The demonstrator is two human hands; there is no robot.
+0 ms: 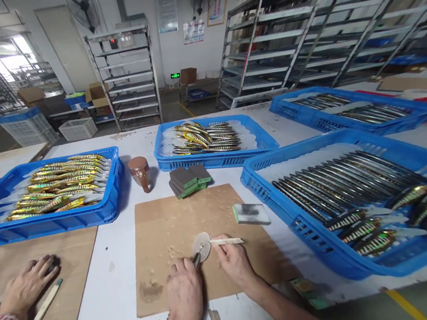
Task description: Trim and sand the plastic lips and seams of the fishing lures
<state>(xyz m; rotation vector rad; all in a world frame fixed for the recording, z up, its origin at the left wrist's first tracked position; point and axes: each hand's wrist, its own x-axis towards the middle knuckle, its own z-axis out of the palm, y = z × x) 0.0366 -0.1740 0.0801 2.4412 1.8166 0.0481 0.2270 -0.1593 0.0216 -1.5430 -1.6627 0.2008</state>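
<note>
Over the cardboard sheet (154, 224), my left hand (184, 290) is closed round a fishing lure (196, 261), mostly hidden by the fingers. A round translucent disc (202, 246), apparently the lure's lip, sticks out past them. My right hand (234, 265) pinches a thin whitish stick (231, 240), its left end at the disc's edge. I cannot tell whether the stick touches the disc. A white-topped block with a green edge (251, 214) lies beyond my right hand. Dark sanding blocks with green sides (188, 179) are stacked at the sheet's far edge.
Blue trays of lures stand left (115, 198), centre back (263, 140), right (250, 181) and far right (291, 114). A brown-lidded jar (140, 173) is near the left tray. At left, a co-worker's hand (25, 287) rests on another cardboard sheet (74, 281) beside a pale stick (47, 303).
</note>
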